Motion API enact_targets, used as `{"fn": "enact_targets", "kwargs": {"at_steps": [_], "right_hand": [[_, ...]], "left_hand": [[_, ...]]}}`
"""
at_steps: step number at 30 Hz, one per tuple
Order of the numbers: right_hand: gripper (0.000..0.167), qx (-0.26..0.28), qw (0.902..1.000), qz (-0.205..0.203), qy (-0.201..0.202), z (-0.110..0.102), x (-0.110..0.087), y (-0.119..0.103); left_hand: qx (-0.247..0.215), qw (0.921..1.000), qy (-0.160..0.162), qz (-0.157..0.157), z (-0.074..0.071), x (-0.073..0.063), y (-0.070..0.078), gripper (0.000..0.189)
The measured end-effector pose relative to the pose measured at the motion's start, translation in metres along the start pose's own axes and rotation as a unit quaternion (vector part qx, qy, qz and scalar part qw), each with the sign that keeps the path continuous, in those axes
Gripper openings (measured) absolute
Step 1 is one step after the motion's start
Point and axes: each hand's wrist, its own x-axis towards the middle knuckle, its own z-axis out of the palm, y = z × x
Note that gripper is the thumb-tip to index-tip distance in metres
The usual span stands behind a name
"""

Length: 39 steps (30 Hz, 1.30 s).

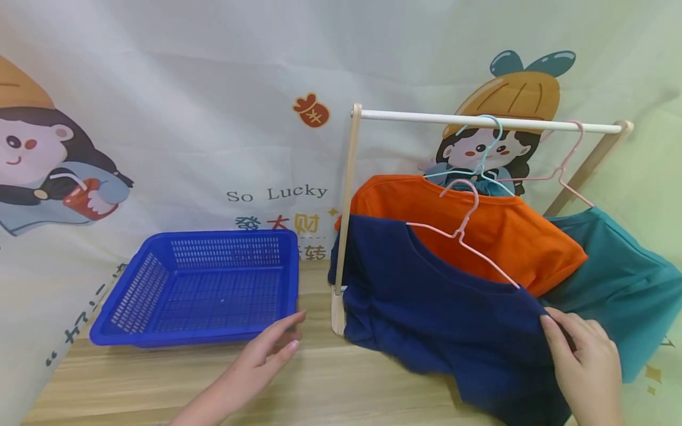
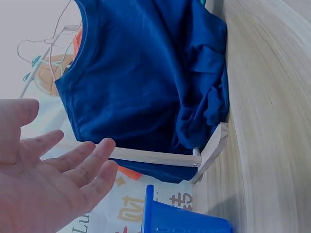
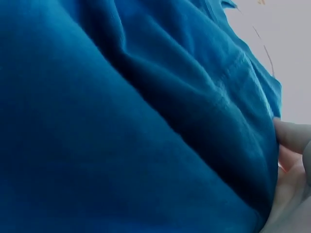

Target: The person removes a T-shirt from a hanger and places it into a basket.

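A navy blue T-shirt [image 1: 442, 319] is on a pink hanger [image 1: 459, 232] at the front of the clothes rack. In the head view the hanger's hook shows below the white bar. My right hand [image 1: 586, 355] pinches the shirt's shoulder edge between thumb and fingers; the right wrist view shows the thumb against the blue cloth. My left hand [image 1: 266, 349] is held with loosely extended fingers and nothing in it, between the blue basket and the shirt. In the left wrist view its palm [image 2: 48, 189] shows beside the rack's wooden post.
The wooden rack's white bar [image 1: 415, 117] bears an orange shirt [image 1: 479, 231] on a light blue hanger [image 1: 482, 168] and a teal shirt [image 1: 618, 284] on another pink hanger [image 1: 559, 171]. A blue plastic basket [image 1: 197, 340] stands left on the wooden table [image 1: 319, 384]. A printed curtain [image 1: 213, 89] hangs behind.
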Motion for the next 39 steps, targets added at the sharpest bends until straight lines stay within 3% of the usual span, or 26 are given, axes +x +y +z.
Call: {"fn": "enact_targets", "kwargs": {"at_steps": [7,15,22,27,33,36,39], "right_hand": [[0.025,-0.035,0.9993,0.008,-0.011,-0.014,-0.007,0.007],[0.01,0.001,0.998,-0.055,0.03,-0.027,-0.01,0.018],[0.013,-0.007,0.9955,-0.092,-0.023,-0.023,-0.007,0.014],[0.007,0.032,0.9893,-0.142,-0.016,-0.019,-0.001,0.009],[0.014,0.104,0.9734,-0.202,-0.028,0.001,0.01,0.003],[0.018,0.116,0.9659,-0.227,-0.044,0.024,0.013,-0.002],[0.018,0.124,0.9573,-0.253,-0.066,0.047,0.015,-0.006]], "left_hand": [[0.009,0.9993,0.016,0.032,0.001,0.001,0.002,0.044],[0.004,0.9988,0.028,0.04,0.002,0.003,0.004,0.045],[-0.021,0.9957,0.077,0.046,-0.001,0.01,0.007,0.042],[-0.026,0.9933,0.1,0.052,-0.002,0.015,0.011,0.042],[0.037,0.9795,0.165,0.109,-0.001,0.018,0.016,0.043],[0.079,0.9762,0.175,0.102,-0.002,0.02,0.021,0.043],[0.103,0.9784,0.158,0.085,-0.003,0.023,0.027,0.044]]}}
